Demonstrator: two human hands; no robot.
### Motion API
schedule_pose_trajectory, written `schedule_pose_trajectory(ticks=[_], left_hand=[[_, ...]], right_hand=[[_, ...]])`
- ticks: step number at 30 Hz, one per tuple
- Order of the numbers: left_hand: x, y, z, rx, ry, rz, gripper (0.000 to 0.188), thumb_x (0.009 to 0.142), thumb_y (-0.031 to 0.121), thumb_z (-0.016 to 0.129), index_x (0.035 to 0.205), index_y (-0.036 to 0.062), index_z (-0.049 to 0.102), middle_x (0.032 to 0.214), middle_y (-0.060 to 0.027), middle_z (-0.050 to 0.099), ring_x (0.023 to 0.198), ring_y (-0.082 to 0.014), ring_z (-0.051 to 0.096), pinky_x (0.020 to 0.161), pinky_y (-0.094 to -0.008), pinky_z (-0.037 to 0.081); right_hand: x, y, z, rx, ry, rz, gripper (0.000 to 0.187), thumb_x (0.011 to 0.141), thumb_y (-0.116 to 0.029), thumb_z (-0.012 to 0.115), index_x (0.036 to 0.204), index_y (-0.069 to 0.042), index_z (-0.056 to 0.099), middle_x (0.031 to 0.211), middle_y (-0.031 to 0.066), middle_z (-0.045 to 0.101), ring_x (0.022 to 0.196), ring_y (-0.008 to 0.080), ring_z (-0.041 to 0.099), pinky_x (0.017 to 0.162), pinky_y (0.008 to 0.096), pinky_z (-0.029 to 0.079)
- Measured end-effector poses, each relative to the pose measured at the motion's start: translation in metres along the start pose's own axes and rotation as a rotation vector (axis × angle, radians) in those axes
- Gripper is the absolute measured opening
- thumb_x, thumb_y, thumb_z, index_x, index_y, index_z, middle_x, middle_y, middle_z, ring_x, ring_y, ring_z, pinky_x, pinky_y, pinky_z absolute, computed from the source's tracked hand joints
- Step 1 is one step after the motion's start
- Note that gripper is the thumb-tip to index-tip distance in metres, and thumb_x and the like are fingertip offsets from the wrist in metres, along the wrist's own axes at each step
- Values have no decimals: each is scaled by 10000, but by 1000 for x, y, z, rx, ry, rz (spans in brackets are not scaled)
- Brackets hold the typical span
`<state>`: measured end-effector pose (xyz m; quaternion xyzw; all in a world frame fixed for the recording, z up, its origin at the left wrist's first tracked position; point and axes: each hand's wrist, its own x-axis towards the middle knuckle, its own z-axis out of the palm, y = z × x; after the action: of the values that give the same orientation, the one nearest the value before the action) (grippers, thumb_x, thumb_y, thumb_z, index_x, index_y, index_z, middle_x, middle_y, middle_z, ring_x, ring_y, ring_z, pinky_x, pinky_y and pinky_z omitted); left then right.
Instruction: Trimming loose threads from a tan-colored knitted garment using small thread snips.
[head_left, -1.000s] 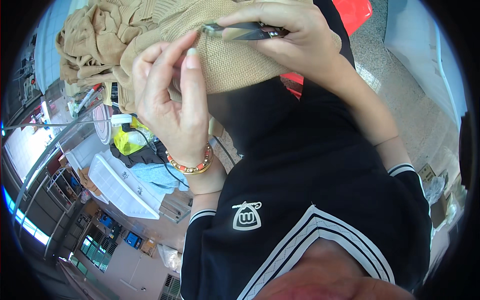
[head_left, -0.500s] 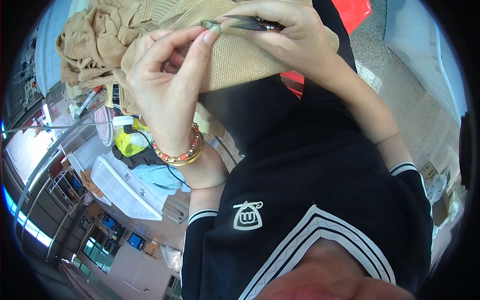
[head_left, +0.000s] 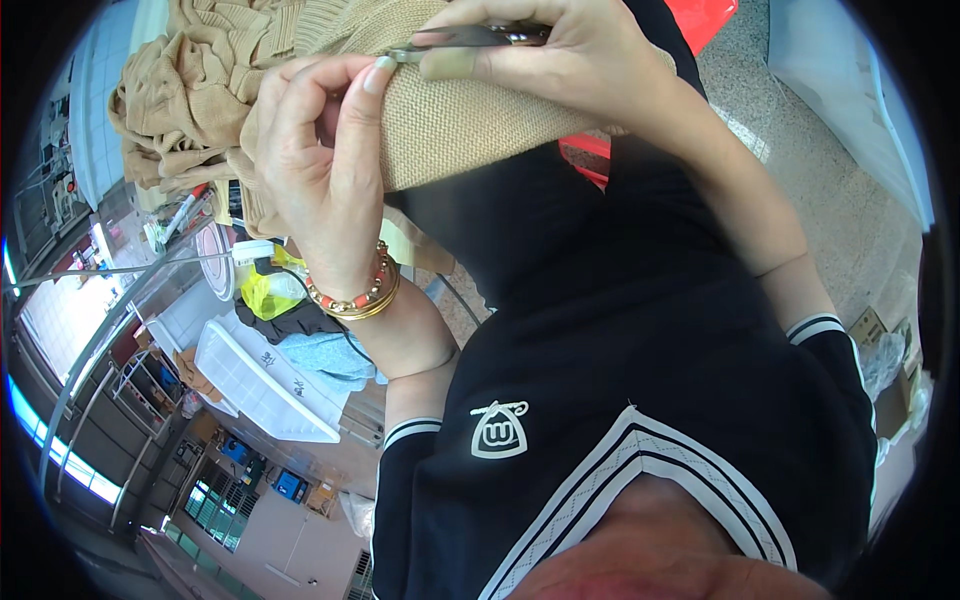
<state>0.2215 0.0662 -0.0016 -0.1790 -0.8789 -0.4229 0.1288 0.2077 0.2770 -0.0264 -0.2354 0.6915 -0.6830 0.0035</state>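
Tan knitted fabric [head_left: 470, 125] lies across my lap under both hands. My right hand [head_left: 590, 60] is closed around a pair of dark-bladed thread snips [head_left: 475, 37], their blades pointing left. A tan wrap covers part of my right thumb. At the left, my left hand [head_left: 335, 130] pinches with thumb and forefinger just above the knit. A small shiny greyish piece [head_left: 404, 54] shows between its fingertips and the snips. What exactly the left fingertips hold is too small to make out.
More tan knitwear [head_left: 185, 90] is heaped at the far left. Below it are a white plug adapter [head_left: 255, 250] with a dark cord, a yellow plastic bag [head_left: 270, 295] and a white plastic crate [head_left: 260, 390]. A red stool [head_left: 700, 22] shows beyond my leg.
Both hands have shifted slightly left over the knit. The snips have turned and now lie lower behind my right thumb, their tips close to the left fingertips.
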Motion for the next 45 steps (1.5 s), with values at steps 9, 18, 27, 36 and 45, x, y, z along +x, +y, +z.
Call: schedule_pose_trajectory(ticks=[9, 18, 27, 36, 45], left_hand=[[2, -5, 5, -119, 11, -72, 88, 948, 71, 670, 947, -17, 674, 904, -15, 548, 728, -69, 462, 648, -207, 386], [6, -2, -1, -129, -2, -70, 101, 936, 63, 686, 953, -34, 710, 855, -14, 591, 768, -68, 526, 689, -195, 414], [11, 7, -2, -206, -31, -283, 109, 845, 67, 792, 895, -16, 742, 839, 36, 582, 666, -6, 437, 593, -166, 342], [9, -7, 7, -45, 59, 33, 89, 855, 75, 780, 903, 12, 740, 871, 6, 587, 632, -30, 422, 560, -193, 336], [9, -12, 7, -179, 62, -5, 91, 894, 54, 740, 912, -32, 718, 905, -19, 605, 746, -57, 522, 646, -188, 409]], right_hand=[[-3, 17, 6, -517, 105, -372, 263, 788, -2, 698, 1049, 33, 682, 950, 161, 720, 864, 270, 702, 771, 319, 542], [-1, 13, 8, -493, 114, -338, 255, 813, 1, 686, 1066, 35, 692, 985, 171, 726, 910, 273, 708, 808, 326, 545], [-3, 17, 8, -505, 118, -345, 252, 827, 3, 676, 1077, 29, 693, 997, 171, 724, 938, 274, 704, 829, 325, 539], [2, 11, 9, -444, 124, -250, 207, 860, -9, 656, 1055, 50, 689, 981, 181, 723, 890, 246, 699, 797, 315, 533], [7, 12, 10, -12, 109, -67, 197, 902, -59, 671, 1059, 57, 695, 930, 177, 727, 821, 200, 683, 750, 300, 526]])
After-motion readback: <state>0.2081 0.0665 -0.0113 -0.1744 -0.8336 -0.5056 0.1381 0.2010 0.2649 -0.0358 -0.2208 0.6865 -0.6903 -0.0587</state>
